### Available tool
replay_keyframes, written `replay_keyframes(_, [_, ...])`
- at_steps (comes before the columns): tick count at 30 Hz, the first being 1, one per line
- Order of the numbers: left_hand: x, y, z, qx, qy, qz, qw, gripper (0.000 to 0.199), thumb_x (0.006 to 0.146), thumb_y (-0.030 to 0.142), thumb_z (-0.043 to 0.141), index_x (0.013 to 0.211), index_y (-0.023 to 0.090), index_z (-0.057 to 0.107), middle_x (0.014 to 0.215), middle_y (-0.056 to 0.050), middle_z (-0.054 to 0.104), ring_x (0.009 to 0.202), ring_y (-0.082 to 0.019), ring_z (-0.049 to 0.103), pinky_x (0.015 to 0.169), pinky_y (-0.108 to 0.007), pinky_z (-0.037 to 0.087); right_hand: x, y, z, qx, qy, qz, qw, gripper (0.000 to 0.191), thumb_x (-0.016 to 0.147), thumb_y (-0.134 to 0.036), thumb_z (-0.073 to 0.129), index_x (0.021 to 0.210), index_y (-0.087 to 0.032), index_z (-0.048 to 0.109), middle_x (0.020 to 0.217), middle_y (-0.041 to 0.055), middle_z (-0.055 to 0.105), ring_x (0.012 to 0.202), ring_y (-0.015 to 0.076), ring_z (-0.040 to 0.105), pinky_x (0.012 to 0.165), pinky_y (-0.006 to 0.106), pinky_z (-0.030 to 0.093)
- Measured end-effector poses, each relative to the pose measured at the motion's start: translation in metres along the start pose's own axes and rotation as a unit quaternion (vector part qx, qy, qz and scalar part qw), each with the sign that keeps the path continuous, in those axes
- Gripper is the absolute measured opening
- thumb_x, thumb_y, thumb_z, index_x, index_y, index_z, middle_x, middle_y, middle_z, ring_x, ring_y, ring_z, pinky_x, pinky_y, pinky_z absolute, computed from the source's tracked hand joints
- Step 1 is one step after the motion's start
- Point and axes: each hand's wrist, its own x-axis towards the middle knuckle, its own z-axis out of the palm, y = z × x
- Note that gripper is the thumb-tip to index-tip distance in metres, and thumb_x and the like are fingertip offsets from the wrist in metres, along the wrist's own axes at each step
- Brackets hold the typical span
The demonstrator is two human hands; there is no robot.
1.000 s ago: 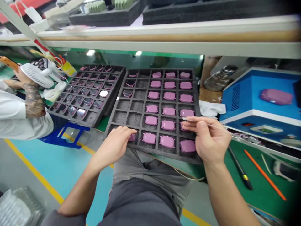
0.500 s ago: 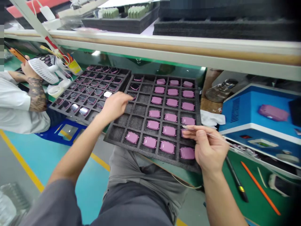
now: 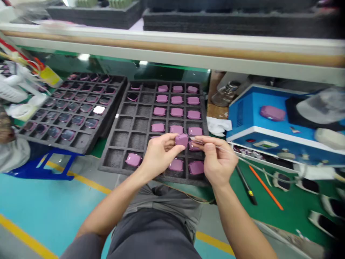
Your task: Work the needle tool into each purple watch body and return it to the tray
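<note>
My left hand [image 3: 160,153] pinches a purple watch case [image 3: 181,139] between thumb and fingers, raised over the right-hand foam tray [image 3: 114,142]. Close beside it, my right hand [image 3: 219,158] grips a thin, pen-like tool [image 3: 192,138], its pale tip almost at the case. A thin clear tube [image 3: 250,164] seems to trail from that hand to the right; where it joins is hidden. Below both hands, several purple watch cases [image 3: 176,112] sit in the tray's cells. One dark-faced watch [image 3: 132,96] lies in its left column, with vacant cells beneath.
Another foam tray [image 3: 88,142] of dark-faced watches stands to the left. A blue machine [image 3: 242,115] with a purple case [image 3: 272,112] on top is at right. A black brush-like tool [image 3: 246,187] and orange stick [image 3: 265,187] lie near my right forearm. A shelf [image 3: 172,54] crosses above.
My left hand has moved right from the tray's left column and now has a watch case in it; the cell it was over is vacant. My right hand holds the tool nearer the left. The view has turned right.
</note>
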Motion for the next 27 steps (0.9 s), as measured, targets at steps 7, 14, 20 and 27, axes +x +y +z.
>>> replay_keyframes(7, [0.000, -0.004, 0.030, -0.067, 0.015, -0.022, 0.997, 0.034, 0.086, 0.023, 0.074, 0.118, 0.012, 0.074, 0.115, -0.011, 0.082, 0.104, -0.026, 0.079, 0.096, -0.036, 0.064, 0.006, 0.004, -0.005, 0.004, -0.058, 0.004, 0.998, 0.016, 0.099, -0.034, 0.067, 0.105, -0.024, 0.077, 0.108, 0.0070, 0.082, 0.104, 0.0225, 0.079, 0.096, 0.041, 0.067])
replay_keyframes(14, [-0.005, -0.003, 0.029, -0.091, 0.020, -0.025, 0.995, 0.033, 0.085, 0.023, 0.077, 0.116, 0.013, 0.077, 0.114, -0.009, 0.082, 0.103, -0.025, 0.080, 0.096, -0.034, 0.065, 0.005, 0.003, -0.007, 0.004, -0.076, -0.009, 0.997, 0.012, 0.100, -0.030, 0.066, 0.102, -0.024, 0.077, 0.109, 0.0071, 0.082, 0.104, 0.0239, 0.079, 0.097, 0.042, 0.066])
replay_keyframes(20, [-0.004, -0.004, 0.029, -0.086, 0.021, -0.017, 0.996, 0.033, 0.085, 0.022, 0.078, 0.117, 0.014, 0.078, 0.112, -0.007, 0.083, 0.100, -0.023, 0.080, 0.093, -0.031, 0.065, 0.005, 0.004, -0.007, -0.005, -0.076, -0.004, 0.997, 0.012, 0.099, -0.031, 0.066, 0.102, -0.024, 0.076, 0.108, 0.0074, 0.082, 0.105, 0.0242, 0.079, 0.097, 0.042, 0.065])
replay_keyframes(27, [-0.005, -0.004, 0.028, -0.075, 0.016, -0.024, 0.997, 0.033, 0.086, 0.023, 0.078, 0.119, 0.016, 0.078, 0.114, -0.007, 0.082, 0.101, -0.023, 0.080, 0.096, -0.034, 0.064, 0.005, 0.003, -0.007, -0.009, -0.073, 0.006, 0.997, 0.013, 0.099, -0.034, 0.067, 0.101, -0.025, 0.076, 0.109, 0.0063, 0.082, 0.105, 0.0244, 0.079, 0.097, 0.043, 0.066])
